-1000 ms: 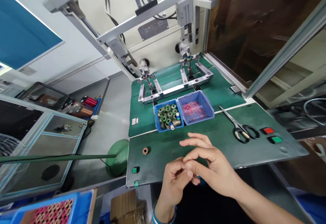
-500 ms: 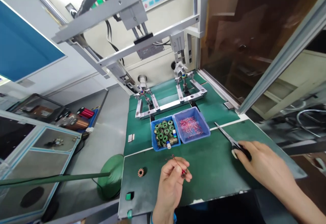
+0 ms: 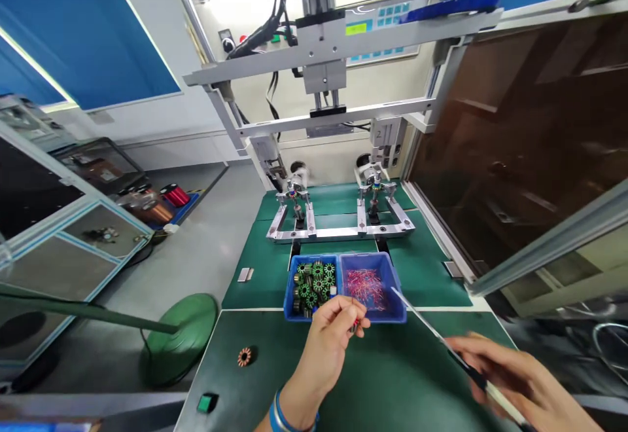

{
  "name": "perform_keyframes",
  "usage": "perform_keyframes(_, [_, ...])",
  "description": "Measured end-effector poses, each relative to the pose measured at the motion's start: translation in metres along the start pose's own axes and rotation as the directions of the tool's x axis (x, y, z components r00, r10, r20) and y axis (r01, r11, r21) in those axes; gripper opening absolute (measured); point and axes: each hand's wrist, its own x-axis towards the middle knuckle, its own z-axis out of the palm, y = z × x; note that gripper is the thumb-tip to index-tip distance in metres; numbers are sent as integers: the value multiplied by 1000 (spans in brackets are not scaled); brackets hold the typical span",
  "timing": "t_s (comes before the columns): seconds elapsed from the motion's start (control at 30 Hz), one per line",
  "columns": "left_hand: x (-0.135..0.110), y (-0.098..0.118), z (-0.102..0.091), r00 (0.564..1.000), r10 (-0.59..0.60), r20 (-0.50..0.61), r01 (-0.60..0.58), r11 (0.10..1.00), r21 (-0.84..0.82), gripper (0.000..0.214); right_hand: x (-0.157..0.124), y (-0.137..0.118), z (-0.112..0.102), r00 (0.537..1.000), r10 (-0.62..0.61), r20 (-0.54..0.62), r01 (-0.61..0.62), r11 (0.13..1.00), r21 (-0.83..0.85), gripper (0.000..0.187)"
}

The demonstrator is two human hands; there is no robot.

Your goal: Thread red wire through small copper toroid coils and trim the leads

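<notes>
My left hand [image 3: 333,340] is closed in a pinch over the front of the bins. A small red-wired motor core [image 3: 354,327] shows at its fingertips, mostly hidden by the fingers. In my right hand [image 3: 510,376], somewhat blurred, is a pair of scissors [image 3: 426,324], with the long blades pointing up and left past the right bin's edge. Behind my left hand, the blue bin [image 3: 286,298] holds several green slotted cores [image 3: 316,281]. Beside it, a purple-blue bin [image 3: 398,317] contains red wire scraps [image 3: 366,288]. A copper-wound core [image 3: 244,356] lies on the green table at left.
A metal fixture frame [image 3: 338,230] with two holders stands behind the bins, under a machine gantry [image 3: 321,78]. A green block [image 3: 206,403] lies near the table's left edge. At right is a brown transparent panel [image 3: 515,124]; wire spools [image 3: 174,195] stand far left.
The camera view has turned and levelled. My right hand has raised the scissors off the table, and their tips are now by the scrap bin. My left hand keeps its pinch.
</notes>
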Motion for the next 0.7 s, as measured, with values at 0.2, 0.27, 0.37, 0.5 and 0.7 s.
perform_keyframes(0.2, [9, 2, 17, 996, -89, 17, 87, 990, 107, 33, 66, -52, 7, 945, -36, 326, -15, 989, 151, 37])
perform_keyframes(0.27, [11, 2, 21, 995, -104, 12, 102, 990, 99, 30, 73, -53, 6, 931, -38, 364, -22, 987, 161, 35])
perform_keyframes(0.37, [14, 1, 22, 994, -112, 7, 110, 989, 98, 28, 78, -52, 4, 915, -47, 400, -15, 989, 150, 31])
perform_keyframes(0.5, [18, -2, 23, 992, -124, 13, 120, 980, 157, 26, 81, -47, 2, 890, -13, 455, -57, 988, 141, 31])
perform_keyframes(0.7, [23, 0, 28, 988, -149, 32, 139, 966, 219, 23, 79, -39, 2, 899, 32, 437, -102, 985, 139, 30])
